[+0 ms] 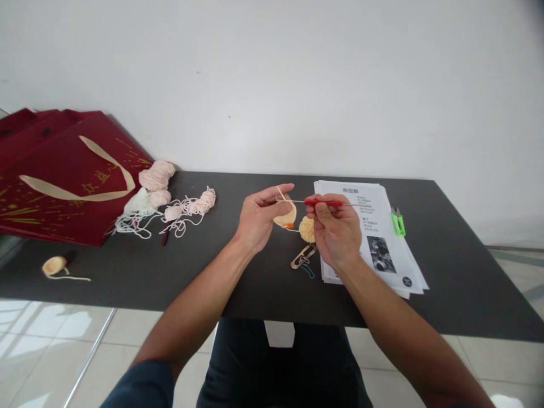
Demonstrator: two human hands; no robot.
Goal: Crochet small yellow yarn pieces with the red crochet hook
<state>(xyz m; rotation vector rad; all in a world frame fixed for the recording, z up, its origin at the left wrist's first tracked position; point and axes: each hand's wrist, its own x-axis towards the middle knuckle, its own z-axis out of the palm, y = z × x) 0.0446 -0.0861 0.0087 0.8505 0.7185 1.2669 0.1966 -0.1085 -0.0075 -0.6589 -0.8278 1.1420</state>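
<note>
My left hand (266,216) pinches a small pale yellow crochet piece (287,215) with an orange patch at its lower edge. A strand of yarn runs up over the raised index finger. In my right hand (338,229) is a crochet hook (325,202) with a red grip, held level and pointing left. Its thin metal tip meets the yarn at the top of the piece. Just below, a yellow yarn ball (306,229) sits on the table, partly behind my right hand. Metal snips (302,256) and a teal stitch marker (308,272) lie beneath it.
Printed sheets (378,226) lie right of my hands, with green-handled scissors (398,221) at their edge. Pink yarn (157,175) and loose pink strands (204,201) lie left, beside dark red gift bags (68,175). A small yellow crochet piece (54,265) rests at the table's (191,272) front left.
</note>
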